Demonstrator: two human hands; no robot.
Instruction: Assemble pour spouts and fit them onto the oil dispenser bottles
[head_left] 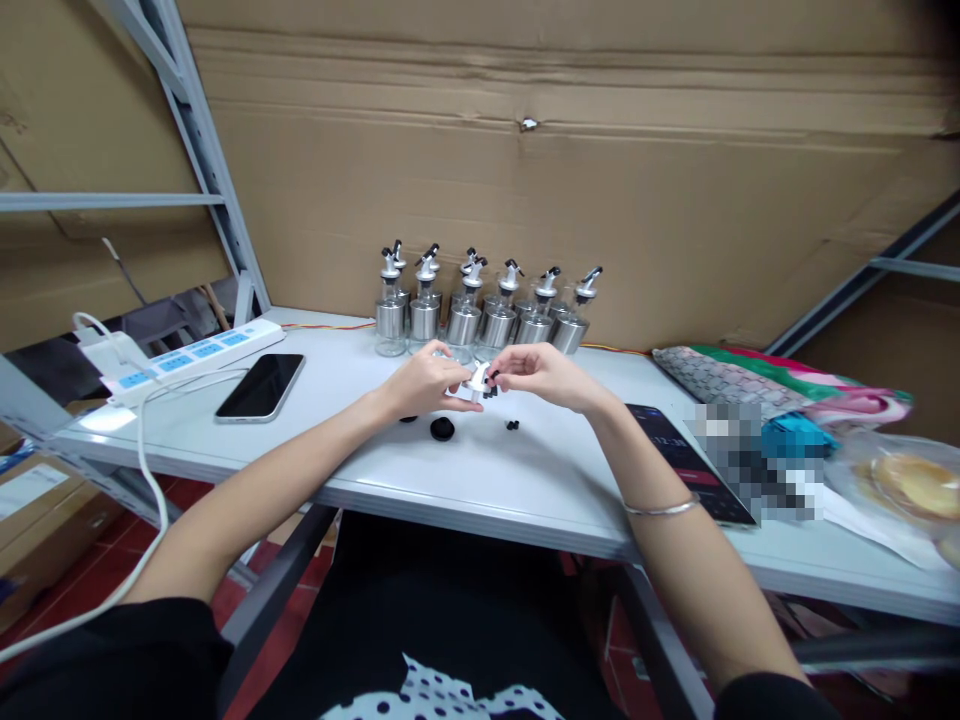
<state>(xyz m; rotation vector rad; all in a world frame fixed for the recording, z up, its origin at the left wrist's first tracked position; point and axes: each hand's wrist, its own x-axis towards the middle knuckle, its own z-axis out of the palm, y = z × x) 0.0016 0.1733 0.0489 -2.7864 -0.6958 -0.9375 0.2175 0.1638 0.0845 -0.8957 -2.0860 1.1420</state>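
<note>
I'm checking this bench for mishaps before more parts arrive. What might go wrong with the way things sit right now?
The small black parts and the black cap lie loose on the table, so they may roll off. The left hand and right hand work a white piece just in front of the dispenser bottles; an elbow nudge might topple them.

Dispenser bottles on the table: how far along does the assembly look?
Done: a row of dispenser bottles stands by the cardboard wall with spouts fitted. In hand: the left hand and right hand hold a small white-and-black spout piece between them. Left: a black cap and small black bits lie loose on the table.
</note>
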